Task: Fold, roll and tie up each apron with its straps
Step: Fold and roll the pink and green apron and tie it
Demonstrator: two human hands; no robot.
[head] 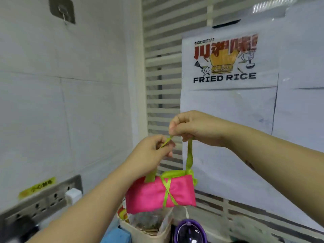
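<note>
Up against the white tiled wall and a big paper poster that says FRIED RICE, a pink apron hangs in the air in front of the person. It is rolled into a fat bundle that lies sideways. Its long side runs left to right, and the left end dips a little lower. A thin green ribbon crosses over its middle in an X, and green cloth peeks out along the top. A wide green strap goes up from the top like a bag handle. The right hand is higher and grips the top of the strap in a closed fist. The left hand is just below and beside it, pinching the strap between thumb and fingers. Low on the left sits a gray socket strip with a white plug. A small metal hook is stuck high on the wall.
</note>
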